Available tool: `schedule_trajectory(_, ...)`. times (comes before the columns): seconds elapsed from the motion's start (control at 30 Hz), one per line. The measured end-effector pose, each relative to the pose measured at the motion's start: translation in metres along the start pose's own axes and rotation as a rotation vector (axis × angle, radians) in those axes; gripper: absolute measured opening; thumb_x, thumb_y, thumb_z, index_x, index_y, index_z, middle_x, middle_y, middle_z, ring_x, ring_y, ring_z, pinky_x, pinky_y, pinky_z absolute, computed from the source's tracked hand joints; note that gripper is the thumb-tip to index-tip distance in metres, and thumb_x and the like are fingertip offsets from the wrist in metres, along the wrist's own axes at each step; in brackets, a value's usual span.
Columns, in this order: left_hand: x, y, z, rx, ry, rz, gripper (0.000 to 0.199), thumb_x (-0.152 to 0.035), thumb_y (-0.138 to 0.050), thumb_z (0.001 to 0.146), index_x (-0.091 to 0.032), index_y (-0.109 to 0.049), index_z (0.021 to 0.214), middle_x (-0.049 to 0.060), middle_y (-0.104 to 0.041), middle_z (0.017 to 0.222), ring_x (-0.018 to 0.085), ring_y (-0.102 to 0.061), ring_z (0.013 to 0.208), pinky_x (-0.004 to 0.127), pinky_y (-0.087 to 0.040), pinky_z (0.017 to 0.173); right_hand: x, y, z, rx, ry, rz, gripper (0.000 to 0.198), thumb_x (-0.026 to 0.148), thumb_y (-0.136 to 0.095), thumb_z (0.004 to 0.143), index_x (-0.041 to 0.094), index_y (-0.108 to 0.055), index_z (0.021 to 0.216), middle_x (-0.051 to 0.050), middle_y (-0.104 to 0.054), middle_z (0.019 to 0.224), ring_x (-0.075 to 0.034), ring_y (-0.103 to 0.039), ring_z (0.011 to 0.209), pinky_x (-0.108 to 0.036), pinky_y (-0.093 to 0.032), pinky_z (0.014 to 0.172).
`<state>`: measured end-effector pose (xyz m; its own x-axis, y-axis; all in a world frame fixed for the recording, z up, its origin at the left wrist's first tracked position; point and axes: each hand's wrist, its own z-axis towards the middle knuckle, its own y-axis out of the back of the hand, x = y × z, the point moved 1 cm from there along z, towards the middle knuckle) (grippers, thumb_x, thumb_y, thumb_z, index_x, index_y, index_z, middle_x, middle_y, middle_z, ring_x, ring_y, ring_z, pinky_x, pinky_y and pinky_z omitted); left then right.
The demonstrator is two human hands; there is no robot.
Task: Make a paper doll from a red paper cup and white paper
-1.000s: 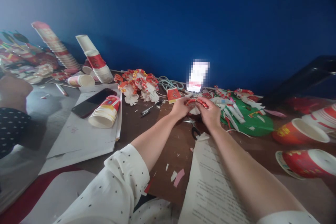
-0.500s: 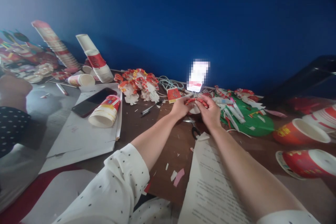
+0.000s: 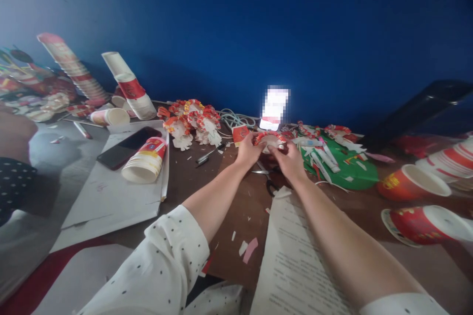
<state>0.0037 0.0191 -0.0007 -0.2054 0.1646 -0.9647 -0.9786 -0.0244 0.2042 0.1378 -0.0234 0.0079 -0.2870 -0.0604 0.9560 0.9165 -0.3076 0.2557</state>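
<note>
Both of my hands reach out over a brown table [image 3: 236, 206] and hold one small paper-cup craft piece [image 3: 271, 140], white inside with curled red and yellow strips around its rim. My left hand [image 3: 248, 150] grips its left side. My right hand [image 3: 288, 158] grips its right side from below. Scissors [image 3: 269, 183] lie on the table just under my hands. A heap of similar finished red and white pieces [image 3: 192, 120] lies to the left of my hands.
A stack of paper cups [image 3: 145, 161] lies on white sheets beside a dark phone [image 3: 127, 146]. Tall cup stacks [image 3: 127, 86] lean at back left. A green sheet [image 3: 342, 167] with cut strips and red cups [image 3: 412, 187] are at right. A printed page [image 3: 299, 261] lies near me.
My hands have lifted and tilted the craft piece so its white inside faces me. The view has shifted slightly to the right.
</note>
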Motion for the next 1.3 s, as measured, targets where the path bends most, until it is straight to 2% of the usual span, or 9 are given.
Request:
schedule_trajectory(0.1, 0.005, -0.006, 0.000, 0.067, 0.006, -0.068, 0.039, -0.023, -0.066, 0.072, -0.015, -0.062, 0.110, 0.009, -0.069, 0.100, 0.019, -0.064, 0.089, 0.029, -0.048, 0.081, 0.001, 0.003, 0.002, -0.074, 0.010, -0.148, 0.039, 0.048, -0.066, 0.068, 0.018, -0.063, 0.092, -0.006, -0.068, 0.081, -0.022, -0.062, 0.071, -0.035, -0.049, 0.066)
schedule_trajectory(0.2, 0.012, -0.012, 0.000, 0.125, 0.076, -0.215, 0.041, -0.022, -0.064, 0.074, -0.014, -0.059, 0.113, 0.009, -0.069, 0.096, 0.017, -0.065, 0.080, 0.027, -0.050, 0.072, -0.004, 0.006, 0.005, -0.141, 0.002, -0.223, 0.037, 0.050, -0.064, 0.068, 0.017, -0.064, 0.085, -0.004, -0.067, 0.075, -0.020, -0.060, 0.069, -0.033, -0.046, 0.066)
schedule_trajectory(0.3, 0.015, -0.015, 0.002, 0.113, 0.116, -0.316, 0.040, -0.019, -0.064, 0.074, -0.014, -0.058, 0.113, 0.008, -0.069, 0.092, 0.016, -0.064, 0.073, 0.026, -0.051, 0.068, -0.007, 0.007, 0.007, -0.127, 0.021, -0.196, 0.040, 0.052, -0.063, 0.069, 0.017, -0.065, 0.089, -0.003, -0.067, 0.074, -0.020, -0.059, 0.068, -0.032, -0.045, 0.065)
schedule_trajectory(0.47, 0.011, -0.015, 0.002, 0.119, 0.155, -0.358, 0.040, -0.015, -0.069, 0.069, -0.014, -0.061, 0.108, 0.005, -0.069, 0.086, 0.014, -0.062, 0.070, 0.024, -0.050, 0.068, -0.004, 0.005, 0.007, -0.129, 0.068, -0.085, 0.041, 0.049, -0.064, 0.071, 0.018, -0.066, 0.098, -0.006, -0.071, 0.088, -0.022, -0.063, 0.079, -0.035, -0.047, 0.075)
schedule_trajectory(0.63, 0.004, -0.017, 0.001, 0.152, 0.219, -0.438, 0.042, -0.015, -0.070, 0.068, -0.012, -0.061, 0.109, 0.003, -0.068, 0.076, 0.010, -0.059, 0.062, 0.021, -0.047, 0.061, -0.004, 0.003, 0.011, -0.201, -0.011, -0.017, 0.042, 0.041, -0.066, 0.068, 0.017, -0.066, 0.102, -0.008, -0.071, 0.091, -0.024, -0.064, 0.081, -0.036, -0.049, 0.075)
schedule_trajectory(0.87, 0.006, -0.018, 0.001, 0.114, 0.265, -0.458, 0.042, -0.016, -0.073, 0.066, -0.010, -0.060, 0.105, 0.003, -0.067, 0.073, 0.011, -0.060, 0.060, 0.023, -0.048, 0.063, -0.008, 0.000, 0.010, -0.229, -0.047, 0.040, 0.044, 0.036, -0.067, 0.065, 0.016, -0.064, 0.103, -0.007, -0.071, 0.091, -0.024, -0.065, 0.081, -0.036, -0.051, 0.073)
schedule_trajectory(1.13, 0.006, -0.012, 0.001, 0.109, 0.281, -0.593, 0.037, -0.016, -0.076, 0.064, -0.011, -0.061, 0.097, 0.000, -0.064, 0.068, 0.009, -0.059, 0.058, 0.024, -0.050, 0.066, -0.013, -0.009, 0.008, -0.078, -0.071, 0.166, 0.038, 0.041, -0.067, 0.064, 0.019, -0.064, 0.094, -0.005, -0.069, 0.077, -0.023, -0.065, 0.068, -0.037, -0.053, 0.062)
schedule_trajectory(1.2, 0.004, -0.013, -0.001, 0.159, 0.251, -0.613, 0.037, -0.017, -0.076, 0.064, -0.012, -0.061, 0.097, 0.000, -0.066, 0.070, 0.010, -0.061, 0.061, 0.026, -0.051, 0.069, -0.013, -0.009, 0.008, -0.081, -0.048, 0.154, 0.034, 0.040, -0.066, 0.065, 0.019, -0.065, 0.091, -0.004, -0.069, 0.076, -0.022, -0.064, 0.068, -0.035, -0.053, 0.062)
schedule_trajectory(1.3, 0.000, -0.016, -0.006, 0.280, 0.232, -0.598, 0.035, -0.019, -0.078, 0.062, -0.011, -0.064, 0.092, 0.002, -0.067, 0.072, 0.012, -0.063, 0.065, 0.027, -0.051, 0.073, -0.012, -0.004, 0.007, -0.168, -0.020, 0.044, 0.031, 0.040, -0.065, 0.064, 0.018, -0.066, 0.085, -0.003, -0.067, 0.072, -0.021, -0.062, 0.067, -0.033, -0.052, 0.062)
